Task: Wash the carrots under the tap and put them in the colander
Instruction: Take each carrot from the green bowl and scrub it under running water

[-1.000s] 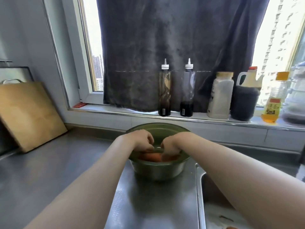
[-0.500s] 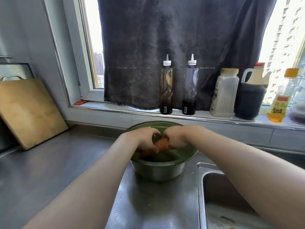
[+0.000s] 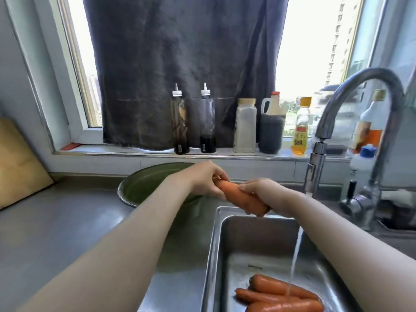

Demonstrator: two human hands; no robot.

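1. Gripping 1 carrot (image 3: pixel 239 195) in both hands, just above the back rim of the sink (image 3: pixel 216 244), toward its left corner.
2. With the left hand (image 3: pixel 208 180), fingers curled round the end farther from the sink, hiding that end completely.
3. With the right hand (image 3: pixel 262 194), fingers wrapped over the top of the end nearer the sink; thumb out of sight underneath.
4. Long axis slanted: high end toward the colander (image 3: pixel 144 188) standing left of the sink, low end dipping over the sink's back rim, a blunt orange end poking out below the right hand. Cannot tell which end is the root tip, with the other buried in the left palm.
5. Likely step in hand: bringing this carrot to the water stream (image 3: pixel 295 262) falling from the tap (image 3: pixel 360 86) into the right half of the sink, well to the right of the carrot.
6. To do it well: shift right and down into the sink until square under the stream, long axis roughly level and crosswise to the water.
7. Roll between the fingers and slide the hands apart, leaving no skin covered.
8. Work low in the sink to limit splash; grip firmly, wet carrot probably slippery.
9. At the front right of the sink, under the stream: at least 3 more carrots (image 3: pixel 279 296), lying side by side.
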